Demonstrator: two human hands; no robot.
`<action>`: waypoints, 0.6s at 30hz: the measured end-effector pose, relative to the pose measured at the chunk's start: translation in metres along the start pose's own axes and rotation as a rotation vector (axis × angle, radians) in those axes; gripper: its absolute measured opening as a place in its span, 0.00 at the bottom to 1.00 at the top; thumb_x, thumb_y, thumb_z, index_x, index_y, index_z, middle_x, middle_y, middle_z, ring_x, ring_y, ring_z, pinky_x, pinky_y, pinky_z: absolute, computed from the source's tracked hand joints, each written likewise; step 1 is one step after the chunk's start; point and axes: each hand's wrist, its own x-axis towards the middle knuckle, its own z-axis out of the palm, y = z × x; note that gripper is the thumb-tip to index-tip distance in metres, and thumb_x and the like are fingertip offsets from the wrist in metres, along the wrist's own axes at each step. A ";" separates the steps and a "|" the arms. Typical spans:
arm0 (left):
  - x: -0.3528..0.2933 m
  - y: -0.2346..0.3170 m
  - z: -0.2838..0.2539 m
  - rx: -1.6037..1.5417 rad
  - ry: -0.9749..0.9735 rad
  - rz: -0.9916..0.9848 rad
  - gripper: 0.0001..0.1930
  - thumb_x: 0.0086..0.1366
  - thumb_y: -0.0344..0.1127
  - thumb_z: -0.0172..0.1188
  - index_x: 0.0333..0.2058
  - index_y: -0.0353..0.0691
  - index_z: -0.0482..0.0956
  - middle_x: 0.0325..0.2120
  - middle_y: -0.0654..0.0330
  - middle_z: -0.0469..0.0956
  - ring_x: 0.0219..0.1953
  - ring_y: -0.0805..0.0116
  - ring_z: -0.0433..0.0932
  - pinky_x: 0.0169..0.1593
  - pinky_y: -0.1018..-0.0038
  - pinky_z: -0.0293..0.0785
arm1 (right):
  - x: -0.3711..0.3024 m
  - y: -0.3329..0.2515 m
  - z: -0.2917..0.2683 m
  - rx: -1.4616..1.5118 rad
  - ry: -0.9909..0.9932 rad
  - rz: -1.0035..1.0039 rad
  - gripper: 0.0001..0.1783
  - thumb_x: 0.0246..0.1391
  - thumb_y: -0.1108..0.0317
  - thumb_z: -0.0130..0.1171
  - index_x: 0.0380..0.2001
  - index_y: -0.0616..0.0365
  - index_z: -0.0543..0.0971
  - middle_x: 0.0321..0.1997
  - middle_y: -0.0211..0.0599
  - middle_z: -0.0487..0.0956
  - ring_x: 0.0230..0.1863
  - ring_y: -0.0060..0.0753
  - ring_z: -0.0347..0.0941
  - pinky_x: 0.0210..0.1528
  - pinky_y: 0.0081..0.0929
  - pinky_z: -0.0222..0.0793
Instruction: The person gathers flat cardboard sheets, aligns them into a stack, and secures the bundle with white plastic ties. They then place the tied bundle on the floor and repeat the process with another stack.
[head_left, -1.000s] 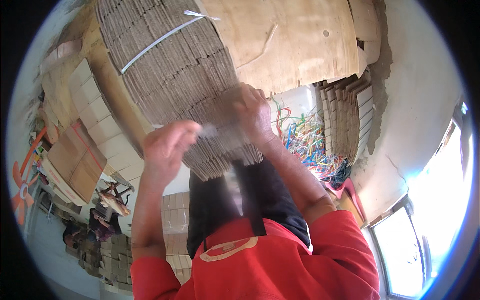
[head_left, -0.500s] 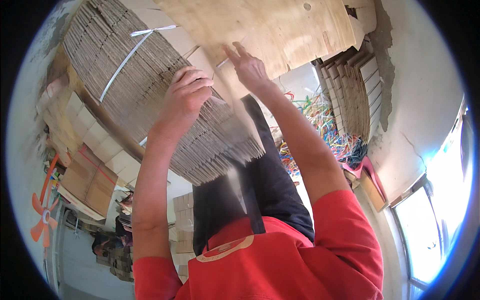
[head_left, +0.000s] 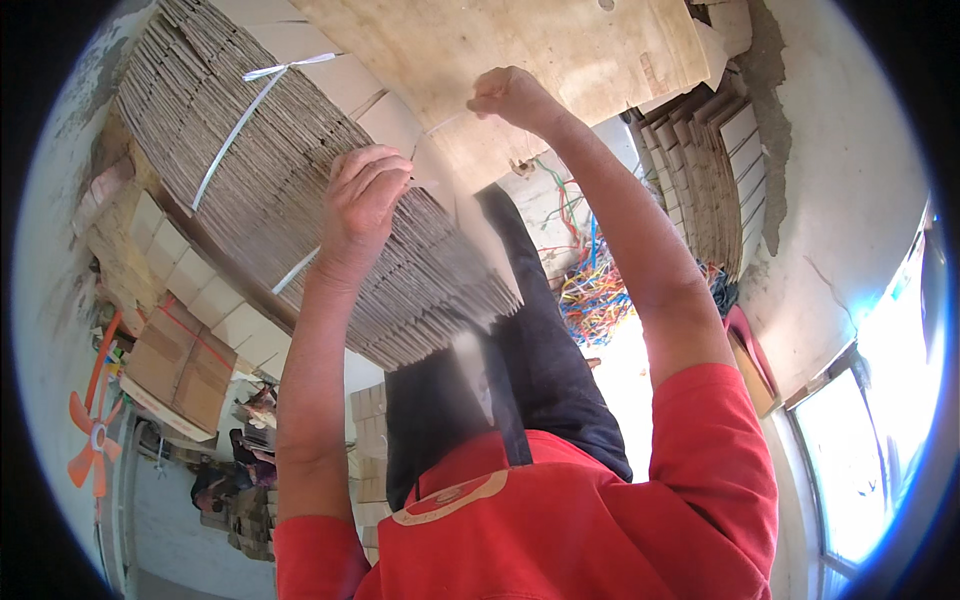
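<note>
The right hand (head_left: 512,97) has curled round a thin white plastic strip (head_left: 447,122), so it crosses a gap to the pinching left hand (head_left: 368,190) over grey-brown stacked cardboard (head_left: 285,150).

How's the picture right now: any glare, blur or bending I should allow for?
Head view: bright opening at right, blown out with bluish fringing; head view: hazy smear over the near end of the cardboard stack; head view: thin pale strip at the right hand shows only faintly; head view: fisheye bends straight edges toward the black rim.
</note>
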 end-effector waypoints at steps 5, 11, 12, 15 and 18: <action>0.000 0.003 0.004 -0.040 0.042 -0.026 0.12 0.47 0.21 0.66 0.31 0.37 0.75 0.33 0.60 0.78 0.43 0.62 0.77 0.46 0.66 0.71 | 0.001 -0.014 0.027 1.159 -0.076 0.031 0.11 0.60 0.64 0.55 0.30 0.60 0.78 0.25 0.37 0.76 0.18 0.21 0.65 0.19 0.20 0.57; -0.011 -0.005 0.018 -0.054 0.133 -0.092 0.11 0.45 0.20 0.66 0.29 0.36 0.76 0.33 0.59 0.78 0.43 0.59 0.76 0.47 0.65 0.70 | -0.053 -0.100 0.052 0.939 0.139 -0.048 0.10 0.47 0.71 0.57 0.16 0.63 0.74 0.13 0.33 0.69 0.13 0.20 0.57 0.14 0.23 0.53; -0.009 -0.005 0.016 -0.050 0.135 -0.103 0.11 0.45 0.20 0.66 0.29 0.36 0.76 0.33 0.58 0.78 0.43 0.59 0.76 0.47 0.65 0.70 | -0.068 -0.101 0.058 0.903 0.132 -0.003 0.10 0.49 0.72 0.56 0.17 0.63 0.73 0.15 0.31 0.68 0.14 0.19 0.57 0.15 0.22 0.52; 0.000 -0.005 0.013 -0.043 0.137 -0.108 0.09 0.48 0.18 0.63 0.30 0.35 0.77 0.35 0.56 0.79 0.43 0.57 0.76 0.47 0.65 0.72 | -0.071 -0.097 0.067 0.821 0.121 -0.016 0.11 0.54 0.74 0.53 0.19 0.63 0.72 0.19 0.27 0.68 0.15 0.15 0.56 0.15 0.19 0.49; -0.003 -0.003 0.011 -0.115 0.120 -0.177 0.07 0.49 0.20 0.63 0.28 0.35 0.76 0.35 0.58 0.79 0.44 0.60 0.75 0.48 0.66 0.70 | -0.064 -0.088 0.061 1.186 -0.041 -0.040 0.16 0.57 0.70 0.54 0.15 0.63 0.72 0.15 0.35 0.71 0.13 0.18 0.58 0.14 0.17 0.51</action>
